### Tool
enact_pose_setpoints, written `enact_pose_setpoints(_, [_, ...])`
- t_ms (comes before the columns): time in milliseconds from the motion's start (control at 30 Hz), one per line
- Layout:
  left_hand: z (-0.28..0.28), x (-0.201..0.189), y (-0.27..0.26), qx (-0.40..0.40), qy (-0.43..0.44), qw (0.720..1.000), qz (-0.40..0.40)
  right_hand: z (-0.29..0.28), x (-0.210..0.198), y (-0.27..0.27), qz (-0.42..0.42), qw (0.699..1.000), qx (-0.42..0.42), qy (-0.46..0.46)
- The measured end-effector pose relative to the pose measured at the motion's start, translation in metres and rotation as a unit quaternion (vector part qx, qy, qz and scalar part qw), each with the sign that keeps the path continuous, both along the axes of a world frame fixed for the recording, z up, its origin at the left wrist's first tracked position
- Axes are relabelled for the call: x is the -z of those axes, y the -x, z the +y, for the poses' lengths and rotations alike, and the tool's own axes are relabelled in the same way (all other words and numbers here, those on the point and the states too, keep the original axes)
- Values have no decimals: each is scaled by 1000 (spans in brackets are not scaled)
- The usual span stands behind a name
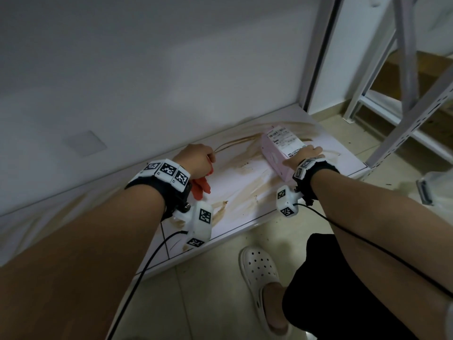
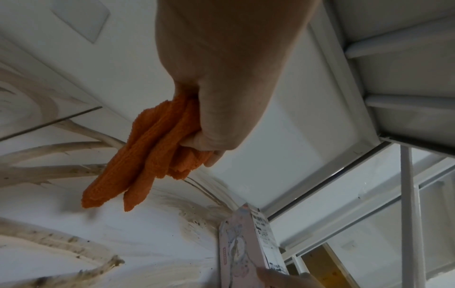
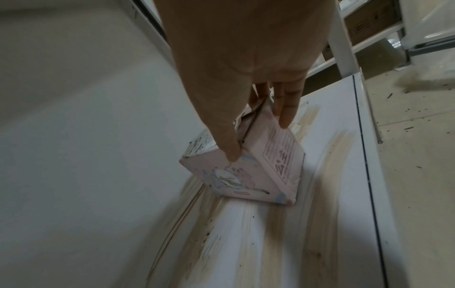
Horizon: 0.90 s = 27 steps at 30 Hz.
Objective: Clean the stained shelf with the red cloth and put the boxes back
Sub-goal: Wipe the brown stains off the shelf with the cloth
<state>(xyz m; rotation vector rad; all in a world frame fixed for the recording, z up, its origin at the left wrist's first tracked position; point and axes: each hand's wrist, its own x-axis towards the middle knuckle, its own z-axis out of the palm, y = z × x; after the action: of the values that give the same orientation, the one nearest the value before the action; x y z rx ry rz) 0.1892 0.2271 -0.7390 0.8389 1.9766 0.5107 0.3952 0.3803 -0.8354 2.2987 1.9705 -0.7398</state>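
Observation:
A low white shelf (image 1: 235,190) near the floor is smeared with brown streaks (image 3: 248,239). My left hand (image 1: 196,160) hovers over its middle and grips a bunched red-orange cloth (image 2: 147,155) that hangs down from the fist (image 2: 216,120). A pink box (image 1: 282,148) with a printed label stands on the right part of the shelf. My right hand (image 1: 306,155) holds the pink box (image 3: 248,171) from above, thumb on one side and fingers (image 3: 285,109) on the other. The same box (image 2: 248,245) shows at the lower edge of the left wrist view.
A white wall (image 1: 147,69) backs the shelf. A white metal rack (image 1: 404,99) with slotted uprights stands to the right. My foot in a white clog (image 1: 259,273) is on the tiled floor (image 1: 343,136) in front of the shelf. Dark crumbs lie on the floor (image 3: 408,120).

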Motion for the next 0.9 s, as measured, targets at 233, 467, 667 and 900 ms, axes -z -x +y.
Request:
enact_pose_setpoints(233, [-62,-31,32,-60,-26,998,12,-56,-43,55,74,994,-75,-36])
enact_pose_setpoints(467, [-189,-67,86,-179,-72,979,61,-174,-88,140,135,960,-245,-15])
enact_pose_setpoints(667, [-352,-96,132,-283,-72,950,113,-305,-121,225,169,893,-417,-2])
enact_pose_setpoints(900, [-541,-117,168,-457,-137,862,169,-464,-133,319,186,796,-576,12])
